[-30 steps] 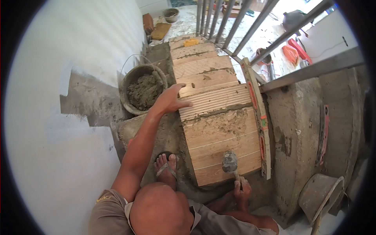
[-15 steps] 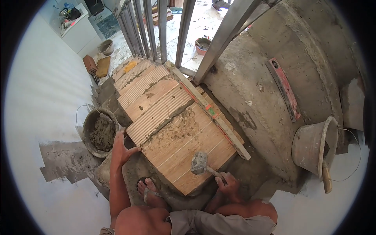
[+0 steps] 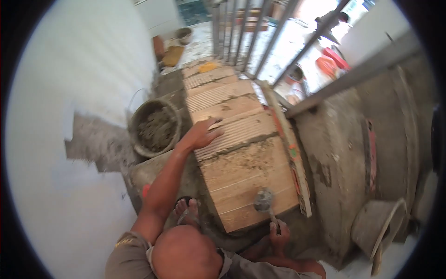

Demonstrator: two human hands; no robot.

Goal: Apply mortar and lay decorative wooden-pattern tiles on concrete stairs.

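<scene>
My left hand (image 3: 204, 133) reaches forward over the ridged tile edge (image 3: 241, 126) of a step, its fingers apart and holding nothing; whether it presses on the tile I cannot tell. In my right hand (image 3: 279, 235) is the handle of a mallet. The grey, mortar-stained mallet head (image 3: 263, 200) is over the near part of the wood-look tile (image 3: 237, 197). Wet smears of mortar (image 3: 258, 159) mark that tile's far half. Along its right side lies a spirit level (image 3: 293, 157) beside a long pale wooden strip (image 3: 303, 186).
A bucket of mortar (image 3: 157, 128) stands left of the steps by the white wall. Another bucket (image 3: 378, 228) sits at right with a wooden-handled tool. Metal railings (image 3: 297, 58) rise beyond the steps. A red level (image 3: 371, 156) rests on the right ledge; another person (image 3: 330, 28) is far off.
My left hand has gone from beside the mortar bucket and tile corner forward over the ridged tile. The view has turned, and my right hand still grips the mallet.
</scene>
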